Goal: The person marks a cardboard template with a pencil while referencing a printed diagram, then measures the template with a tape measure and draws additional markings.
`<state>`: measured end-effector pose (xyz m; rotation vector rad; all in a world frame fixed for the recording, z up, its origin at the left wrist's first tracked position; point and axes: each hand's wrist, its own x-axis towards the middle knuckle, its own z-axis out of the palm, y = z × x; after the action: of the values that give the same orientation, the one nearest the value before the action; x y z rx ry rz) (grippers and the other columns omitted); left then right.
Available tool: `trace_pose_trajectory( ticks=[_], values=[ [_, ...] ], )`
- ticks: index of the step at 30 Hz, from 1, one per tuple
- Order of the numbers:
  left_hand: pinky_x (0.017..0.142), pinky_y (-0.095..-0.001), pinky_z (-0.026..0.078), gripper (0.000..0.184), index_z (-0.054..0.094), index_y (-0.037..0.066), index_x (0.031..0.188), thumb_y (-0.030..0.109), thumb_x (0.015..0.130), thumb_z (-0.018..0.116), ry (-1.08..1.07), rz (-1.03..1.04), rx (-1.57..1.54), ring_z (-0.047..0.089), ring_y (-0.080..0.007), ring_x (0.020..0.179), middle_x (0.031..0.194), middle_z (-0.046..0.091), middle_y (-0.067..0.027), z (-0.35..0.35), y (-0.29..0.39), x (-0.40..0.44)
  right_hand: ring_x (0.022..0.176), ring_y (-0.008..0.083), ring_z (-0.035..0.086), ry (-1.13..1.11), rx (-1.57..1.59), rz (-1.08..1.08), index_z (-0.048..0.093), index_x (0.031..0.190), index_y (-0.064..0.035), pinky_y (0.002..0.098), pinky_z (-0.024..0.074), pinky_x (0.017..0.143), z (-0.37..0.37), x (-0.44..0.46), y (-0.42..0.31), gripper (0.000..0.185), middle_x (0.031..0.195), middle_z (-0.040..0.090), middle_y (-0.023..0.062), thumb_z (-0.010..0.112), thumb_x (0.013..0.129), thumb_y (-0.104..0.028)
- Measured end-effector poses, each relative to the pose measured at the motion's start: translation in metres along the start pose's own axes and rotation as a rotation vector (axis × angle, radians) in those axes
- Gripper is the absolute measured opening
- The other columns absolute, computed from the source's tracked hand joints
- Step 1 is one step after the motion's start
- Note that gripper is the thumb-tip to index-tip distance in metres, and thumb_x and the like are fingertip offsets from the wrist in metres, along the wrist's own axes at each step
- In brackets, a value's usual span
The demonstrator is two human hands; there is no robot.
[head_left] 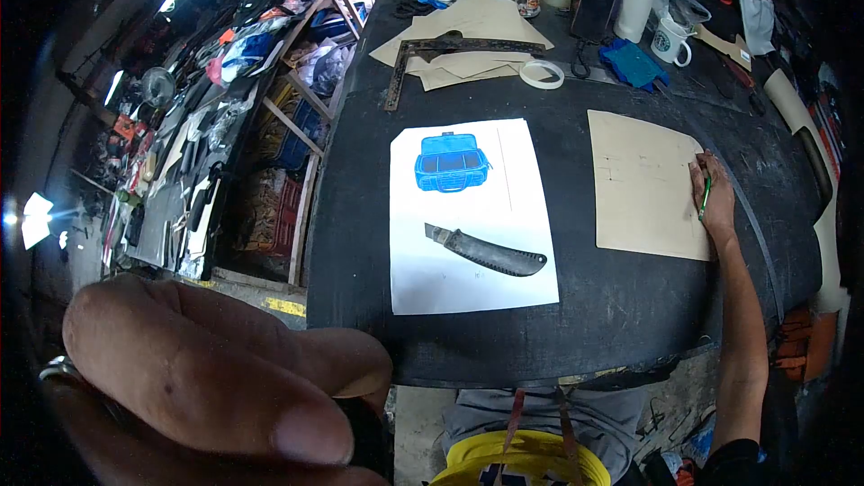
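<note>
My left hand (pixel 225 369) is raised close to the camera at the lower left, its fingers curled and a ring on one of them. Something dark shows under the fingertips, but I cannot make out what it is. My right hand (pixel 715 193) rests at the right edge of a tan paper sheet (pixel 643 207), closed around a green pencil (pixel 705 197). Faint pencil lines mark that sheet. To its left lies a white sheet (pixel 414 252) with a printed picture of a blue bag (pixel 450 164). A black utility knife (pixel 490 252) lies across the white sheet, blade end toward the upper left.
At the back of the black table (pixel 351 243) a metal square (pixel 405 58) lies on tan sheets (pixel 486 13). Nearby are a tape roll (pixel 542 75), a blue cloth (pixel 634 63), a white mug (pixel 670 40) and a tall bottle (pixel 637 0). Cluttered shelving (pixel 297 99) stands left.
</note>
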<state>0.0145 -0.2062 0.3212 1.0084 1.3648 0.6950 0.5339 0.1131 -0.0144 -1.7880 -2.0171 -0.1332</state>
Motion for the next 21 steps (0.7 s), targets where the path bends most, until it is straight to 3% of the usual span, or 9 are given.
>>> trace_pose_trajectory(
  ticks=[13,16,21],
  values=[
    [0.091,-0.0266,0.061,0.004,0.058,-0.012,0.108,-0.009,0.105,0.058,0.049,0.011,0.157,0.077,-0.0129,0.083,0.097,0.076,-0.0172,-0.007,0.02,0.034,0.14,0.0416,0.057,-0.004,0.005,0.0,0.068,0.132,0.002,0.0454,0.043,0.12,0.001,0.001,0.002,0.044,0.147,0.063,0.0257,0.057,0.11,-0.035],
    [0.092,-0.0266,0.061,0.004,0.058,-0.012,0.107,-0.009,0.105,0.057,0.06,0.014,0.194,0.077,-0.0127,0.082,0.096,0.076,-0.0168,0.001,0.055,0.052,0.14,0.0426,0.057,-0.003,-0.004,-0.013,0.068,0.131,0.0025,0.0466,0.0428,0.12,0.001,0.001,0.002,0.044,0.147,0.062,0.026,0.056,0.111,-0.034],
    [0.092,-0.0266,0.062,0.003,0.059,-0.012,0.106,-0.01,0.105,0.057,0.079,0.019,0.255,0.076,-0.0124,0.08,0.095,0.076,-0.0161,0.012,0.01,0.001,0.141,0.0442,0.055,-0.015,-0.003,-0.018,0.067,0.132,0.0027,0.0487,0.0412,0.121,0.003,0.001,0.004,0.044,0.149,0.06,0.0261,0.055,0.111,-0.034]
  ],
)
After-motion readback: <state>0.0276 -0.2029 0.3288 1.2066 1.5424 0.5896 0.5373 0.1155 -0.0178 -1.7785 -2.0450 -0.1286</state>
